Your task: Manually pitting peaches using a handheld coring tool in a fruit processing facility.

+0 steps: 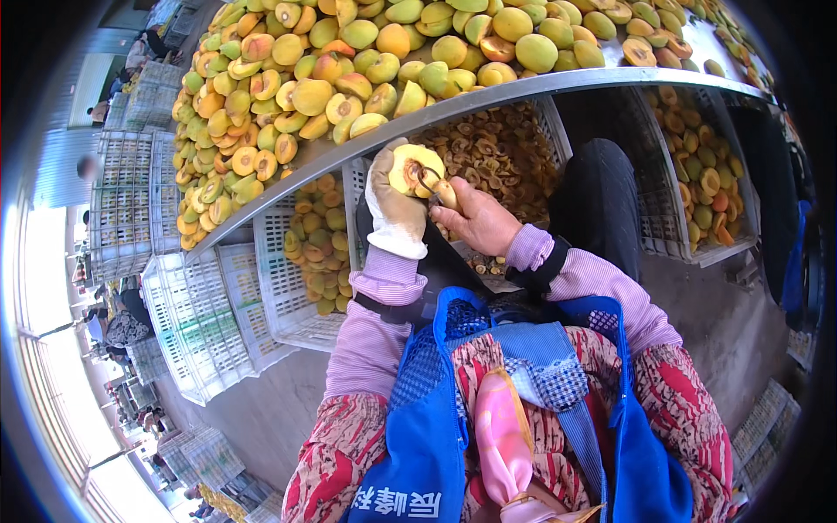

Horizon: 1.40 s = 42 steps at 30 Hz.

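Observation:
My left hand (400,202), in a soiled white glove, holds a halved yellow fruit (409,163), its cut face with the brown pit hollow turned up. The bare right hand (480,216) grips the rounded handle of a small tool with a curved metal loop (428,180), which lies against the middle of the cut face. Both hands are just below the metal edge (458,104) of a table heaped with yellow-green fruit (314,98), many of them halved. Beneath the hands is a crate of brown pits and scraps (497,157).
Plastic crates of halved fruit stand under the table at left (281,261) and right (693,252). An upright white crate (193,327) and stacked crates (121,202) are farther left. Several people are in the left background; a person's dark-clothed leg (758,196) is at the right.

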### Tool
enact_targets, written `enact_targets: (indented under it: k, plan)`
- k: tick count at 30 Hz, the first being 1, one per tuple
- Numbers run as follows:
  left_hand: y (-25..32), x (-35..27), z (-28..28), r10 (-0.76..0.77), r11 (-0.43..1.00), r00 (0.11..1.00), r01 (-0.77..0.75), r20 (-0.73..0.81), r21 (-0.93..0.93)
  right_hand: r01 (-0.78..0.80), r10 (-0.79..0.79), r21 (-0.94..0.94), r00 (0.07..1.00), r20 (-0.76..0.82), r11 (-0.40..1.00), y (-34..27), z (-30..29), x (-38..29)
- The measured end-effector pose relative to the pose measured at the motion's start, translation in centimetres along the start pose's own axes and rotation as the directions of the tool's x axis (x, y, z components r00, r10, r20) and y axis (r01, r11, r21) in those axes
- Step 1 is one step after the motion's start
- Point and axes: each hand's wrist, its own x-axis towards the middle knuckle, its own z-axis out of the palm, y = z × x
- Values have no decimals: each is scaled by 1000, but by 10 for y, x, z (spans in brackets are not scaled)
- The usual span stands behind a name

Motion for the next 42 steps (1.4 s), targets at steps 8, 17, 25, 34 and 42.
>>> enact_targets:
  k: [8,17,25,34,42]
  plan:
    - [-15,4,9,117,903,991,-81,-61,421,-29,21,-87,995,-94,996,4,-5,8]
    - [-7,4,11,-139,962,977,172,162,-214,-19,2,-43,933,-360,999,16,-12,23]
    - [-16,4,6,-296,945,945,311,143,-98,-144,194,489,980,-52,860,20,-31,31]
    - [-19,-9,12,49,978,997,-36,-57,205,-340,286,464,940,184,818,2,-12,6]
    - [-27,-12,19,201,909,979,-179,-19,376,-351,275,477,935,223,806,11,-19,5]
